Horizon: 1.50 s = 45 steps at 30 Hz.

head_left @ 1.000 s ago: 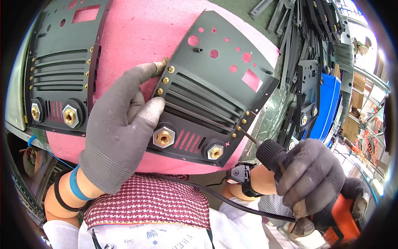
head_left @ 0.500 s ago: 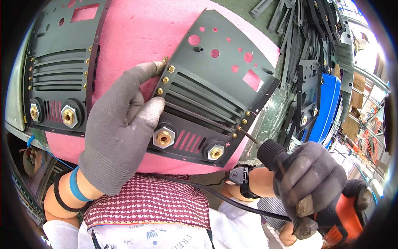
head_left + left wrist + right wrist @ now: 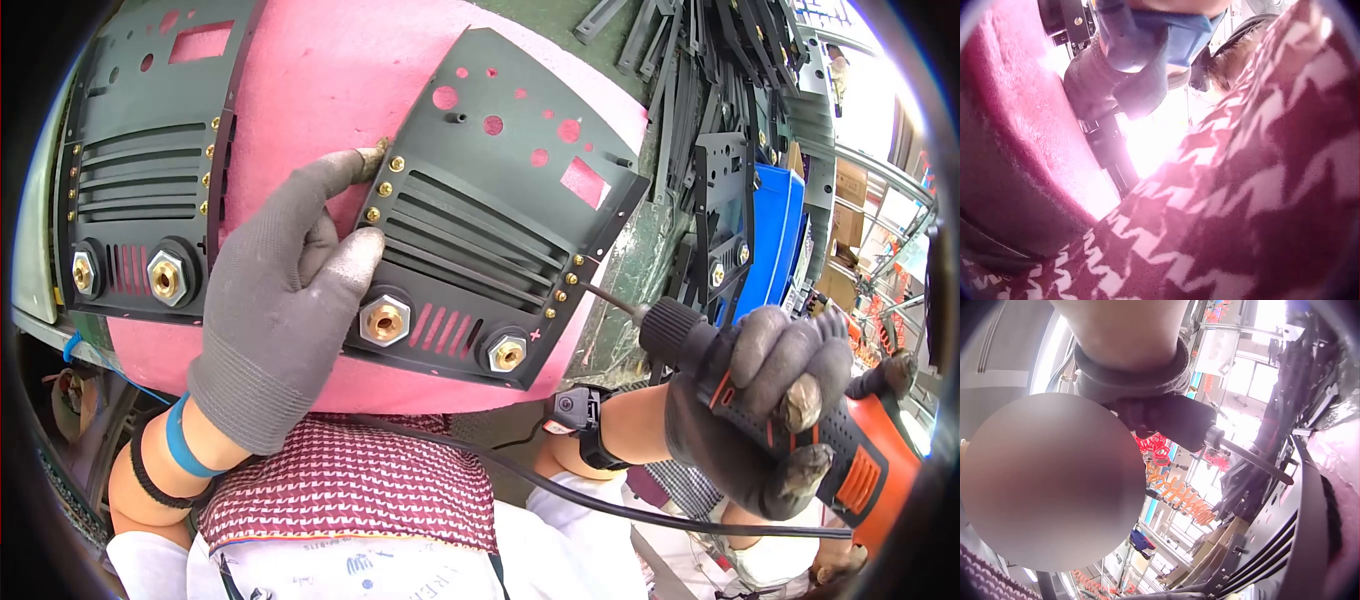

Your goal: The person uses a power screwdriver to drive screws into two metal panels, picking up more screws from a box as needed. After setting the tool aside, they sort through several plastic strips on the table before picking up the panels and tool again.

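Note:
A dark panel [image 3: 500,130] with slots, brass screws and two brass fittings lies tilted on pink foam [image 3: 310,60]. My gloved left hand [image 3: 285,290] grips its left edge, index finger and thumb at the rim. At the panel's right edge are several brass screws [image 3: 572,278]. My gloved right hand [image 3: 770,400] holds an orange and black power screwdriver [image 3: 675,330], fingers curled round its body. Its bit [image 3: 610,299] points at that edge, its tip close to the screws; contact is unclear. The right wrist view shows the bit [image 3: 1257,461] over the panel [image 3: 1272,550].
A second dark panel [image 3: 145,170] lies on the left of the foam. Beyond the right side are piled black metal parts [image 3: 670,110], an upright panel [image 3: 722,195] and a blue bin [image 3: 775,235]. A black cable [image 3: 600,508] crosses in front of my body.
The screwdriver has drawn back to the right from the lower right screw, and my right hand has turned around it. The tilted panel sits slightly further left in view, my left hand still on it.

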Available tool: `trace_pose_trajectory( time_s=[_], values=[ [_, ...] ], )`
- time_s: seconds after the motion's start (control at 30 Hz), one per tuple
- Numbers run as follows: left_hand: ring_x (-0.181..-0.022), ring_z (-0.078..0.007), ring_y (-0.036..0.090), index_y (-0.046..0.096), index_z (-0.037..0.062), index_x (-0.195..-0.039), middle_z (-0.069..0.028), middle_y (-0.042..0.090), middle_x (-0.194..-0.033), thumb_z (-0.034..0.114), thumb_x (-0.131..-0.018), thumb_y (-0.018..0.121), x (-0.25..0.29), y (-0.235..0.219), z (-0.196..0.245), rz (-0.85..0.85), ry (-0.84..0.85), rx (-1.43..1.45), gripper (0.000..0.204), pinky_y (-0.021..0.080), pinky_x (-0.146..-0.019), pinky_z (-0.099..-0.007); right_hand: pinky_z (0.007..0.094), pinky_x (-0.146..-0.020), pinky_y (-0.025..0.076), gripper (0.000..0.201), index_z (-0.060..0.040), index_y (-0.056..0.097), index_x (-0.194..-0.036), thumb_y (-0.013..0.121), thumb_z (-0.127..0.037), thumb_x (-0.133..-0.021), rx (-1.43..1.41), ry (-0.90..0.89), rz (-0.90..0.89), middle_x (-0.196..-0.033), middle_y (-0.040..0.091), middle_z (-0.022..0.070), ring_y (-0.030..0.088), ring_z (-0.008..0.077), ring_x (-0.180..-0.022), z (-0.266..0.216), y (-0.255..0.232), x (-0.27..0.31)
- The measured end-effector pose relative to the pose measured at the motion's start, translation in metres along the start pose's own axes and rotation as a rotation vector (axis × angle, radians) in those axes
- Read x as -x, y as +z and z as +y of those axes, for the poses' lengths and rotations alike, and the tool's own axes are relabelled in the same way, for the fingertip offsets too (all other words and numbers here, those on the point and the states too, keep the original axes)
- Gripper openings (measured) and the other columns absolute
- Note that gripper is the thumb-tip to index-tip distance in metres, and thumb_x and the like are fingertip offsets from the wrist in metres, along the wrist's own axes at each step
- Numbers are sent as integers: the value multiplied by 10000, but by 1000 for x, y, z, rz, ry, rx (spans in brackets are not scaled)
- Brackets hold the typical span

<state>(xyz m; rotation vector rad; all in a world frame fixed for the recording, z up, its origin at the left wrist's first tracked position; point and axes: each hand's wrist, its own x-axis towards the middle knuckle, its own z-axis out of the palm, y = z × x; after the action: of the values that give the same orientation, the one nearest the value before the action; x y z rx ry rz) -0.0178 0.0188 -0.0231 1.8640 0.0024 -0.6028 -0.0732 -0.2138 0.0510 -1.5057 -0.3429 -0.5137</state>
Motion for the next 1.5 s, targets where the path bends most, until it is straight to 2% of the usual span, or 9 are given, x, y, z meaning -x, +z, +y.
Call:
trace_pose_trajectory(
  time_s=[0.5,0.6,0.8,0.9,1.0,1.1,1.27,1.47,1.5],
  values=[
    [-606,-22,286,521,-2,-1286,70,279,-690,11,-822,533,-1,0,3,-33,-61,81,464,282,-570,-170,202,-385,342,304,-40,507,-784,725,-206,-653,-167,199,-277,-513,419,-12,402,69,-408,12,-12,-5],
    [-596,-30,320,524,6,-1276,52,315,-680,16,-834,560,-2,-1,4,-37,-63,66,444,318,-553,-188,190,-336,328,286,-32,506,-774,714,-179,-644,-77,30,121,-590,472,-8,355,62,-346,13,10,2],
    [-666,-66,440,520,-11,-1255,14,442,-733,106,-876,516,9,-35,26,-188,-86,130,397,404,-605,-222,365,-523,485,250,-18,520,-904,716,-137,-802,-72,202,-614,-657,563,72,536,194,-482,-26,-40,-43],
    [-731,-116,503,526,-38,-1190,-38,517,-834,85,-850,436,12,-89,60,-424,-391,526,373,457,-643,-247,264,-462,385,208,-53,463,-795,641,-156,-761,-56,77,-115,-640,496,12,446,126,-413,-33,13,-47],
    [-756,-133,523,509,-59,-1186,-59,529,-906,40,-810,430,12,-134,95,-369,-215,569,396,479,-694,-252,325,-648,520,268,-10,553,-974,680,-69,-746,-160,508,179,-897,627,91,618,183,-717,-29,40,-54],
    [-824,-159,558,494,-69,-1188,-91,538,-988,-2,-779,432,-9,-181,124,-320,-62,584,419,495,-792,-281,322,-930,477,618,0,425,-1317,617,-14,-730,381,352,-392,-1237,565,119,587,211,-1100,-34,26,-101],
    [-862,-204,586,492,-70,-1187,-108,558,-982,-46,-826,456,-116,-210,117,-107,157,587,364,512,-834,-317,336,-940,449,592,10,351,-1388,483,14,-811,143,470,-542,-1170,599,131,600,225,-1060,-33,17,-189],
    [-976,-309,637,589,27,-1129,-144,659,-1033,3,-857,547,-211,-182,76,250,660,-264,277,513,-867,-379,391,-804,489,371,-40,563,-1140,601,-235,-827,1291,681,-869,-959,662,135,637,253,-904,-34,45,-266],
    [-1127,-363,567,566,61,-1203,-165,590,-1222,-25,-847,518,-206,-177,81,205,662,-450,369,465,-947,-386,379,-812,495,406,-51,571,-1152,608,-274,-814,1183,379,-951,-954,664,138,640,266,-904,-13,23,-283]
  ],
)
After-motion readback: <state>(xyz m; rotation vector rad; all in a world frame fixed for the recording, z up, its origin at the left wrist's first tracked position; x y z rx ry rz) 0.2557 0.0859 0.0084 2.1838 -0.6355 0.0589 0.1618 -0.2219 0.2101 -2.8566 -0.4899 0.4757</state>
